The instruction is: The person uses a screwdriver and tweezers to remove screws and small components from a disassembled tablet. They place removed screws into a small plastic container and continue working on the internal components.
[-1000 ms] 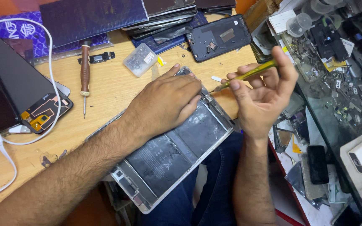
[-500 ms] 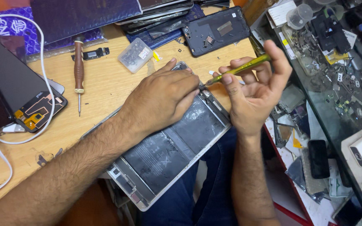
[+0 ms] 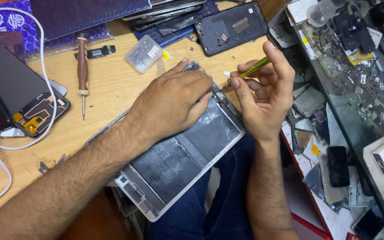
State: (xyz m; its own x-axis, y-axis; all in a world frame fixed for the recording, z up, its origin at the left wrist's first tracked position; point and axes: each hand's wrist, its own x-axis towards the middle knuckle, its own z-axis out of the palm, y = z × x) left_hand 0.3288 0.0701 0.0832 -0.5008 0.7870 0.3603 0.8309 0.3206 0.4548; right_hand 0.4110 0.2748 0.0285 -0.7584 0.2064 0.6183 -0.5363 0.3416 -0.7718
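Wooden bench [image 3: 107,89]: left hand [image 3: 174,104] flat on opened tablet [image 3: 178,160]; right hand [image 3: 263,95] fingers grip green screwdriver [image 3: 250,71]

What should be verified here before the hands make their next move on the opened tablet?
1. Left hand pressing on the opened grey tablet shell: ok.
2. Right hand gripping the thin yellow-green tool: ok.
3. Tool tip seated on a part: cannot tell, hidden by fingers.
4. Tablet fully on the wooden table: not ok, it overhangs the edge above the lap.
5. Wooden-handled screwdriver lying apart on the table: ok.
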